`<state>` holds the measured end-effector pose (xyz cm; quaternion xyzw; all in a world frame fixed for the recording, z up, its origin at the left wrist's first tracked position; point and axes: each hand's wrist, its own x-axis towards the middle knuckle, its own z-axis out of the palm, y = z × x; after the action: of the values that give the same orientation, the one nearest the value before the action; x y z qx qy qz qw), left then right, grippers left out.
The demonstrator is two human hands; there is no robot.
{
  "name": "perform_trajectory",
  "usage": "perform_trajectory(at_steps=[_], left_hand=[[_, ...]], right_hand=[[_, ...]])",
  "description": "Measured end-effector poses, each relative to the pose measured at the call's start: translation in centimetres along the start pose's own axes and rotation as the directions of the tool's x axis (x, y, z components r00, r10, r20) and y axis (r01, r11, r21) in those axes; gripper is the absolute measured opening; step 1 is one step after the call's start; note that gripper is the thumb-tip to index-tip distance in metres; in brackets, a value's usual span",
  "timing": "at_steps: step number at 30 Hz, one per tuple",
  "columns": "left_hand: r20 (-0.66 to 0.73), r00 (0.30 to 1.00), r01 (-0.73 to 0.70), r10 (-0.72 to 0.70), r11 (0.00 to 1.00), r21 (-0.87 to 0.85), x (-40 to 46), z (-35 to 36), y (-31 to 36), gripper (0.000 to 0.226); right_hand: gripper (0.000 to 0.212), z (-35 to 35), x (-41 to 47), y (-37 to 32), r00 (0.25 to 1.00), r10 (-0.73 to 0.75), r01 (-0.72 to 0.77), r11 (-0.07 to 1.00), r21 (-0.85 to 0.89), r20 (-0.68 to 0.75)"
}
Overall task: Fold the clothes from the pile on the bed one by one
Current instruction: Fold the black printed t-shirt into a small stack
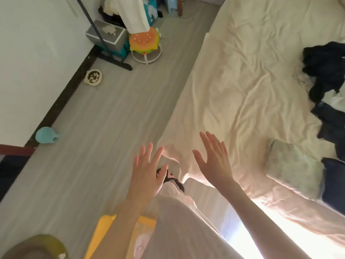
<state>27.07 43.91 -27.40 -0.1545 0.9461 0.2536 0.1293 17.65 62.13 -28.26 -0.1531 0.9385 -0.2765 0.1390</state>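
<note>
The pile of dark clothes (325,71) lies at the right edge of the bed (242,75), which wears a wrinkled cream sheet. A folded pale green garment (293,167) sits near the bed's front edge, with a dark blue folded piece (334,180) beside it. My left hand (147,171) is raised over the floor by the bed's corner, fingers spread, holding nothing. My right hand (214,161) is held up over the bed's near corner, fingers straight and spread, also empty. Both hands are far from the pile.
The grey floor (112,113) runs along the bed's left side. A burger-shaped stool (144,42), a clothes rack base (115,60), a pet bowl (93,77) and a light blue toy (46,135) stand near the wall. A yellow object (100,232) is at my feet.
</note>
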Motion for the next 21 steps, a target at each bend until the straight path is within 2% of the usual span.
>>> perform_trajectory(at_steps=[4, 8, 13, 17, 21], left_hand=[[0.040, 0.999, 0.018, -0.016, 0.999, -0.031, 2.9, -2.6, -4.2, 0.054], [-0.011, 0.999, 0.031, -0.032, 0.999, -0.016, 9.4, -7.9, -8.4, 0.056], [-0.025, 0.998, -0.063, 0.064, 0.997, 0.039, 18.2, -15.2, -11.0, 0.056], [-0.025, 0.994, -0.101, 0.103, 0.994, 0.045, 25.2, -19.0, -12.1, 0.056], [0.038, 0.990, -0.141, 0.139, 0.988, 0.060, 31.7, -21.0, -13.7, 0.054]], right_hand=[[0.057, 2.0, 4.4, -3.6, 1.000, 0.006, -0.005, 1.000, -0.023, 0.027], [0.058, 3.3, 11.3, -6.8, 0.995, 0.095, -0.095, 0.994, 0.047, 0.006], [0.058, 2.7, 18.9, -10.5, 0.980, 0.175, -0.169, 0.983, 0.070, -0.091], [0.059, 1.6, 23.8, -12.8, 0.981, 0.160, -0.159, 0.987, 0.014, -0.109], [0.061, 0.9, 28.9, -14.2, 0.980, 0.171, -0.177, 0.983, -0.049, -0.102]])
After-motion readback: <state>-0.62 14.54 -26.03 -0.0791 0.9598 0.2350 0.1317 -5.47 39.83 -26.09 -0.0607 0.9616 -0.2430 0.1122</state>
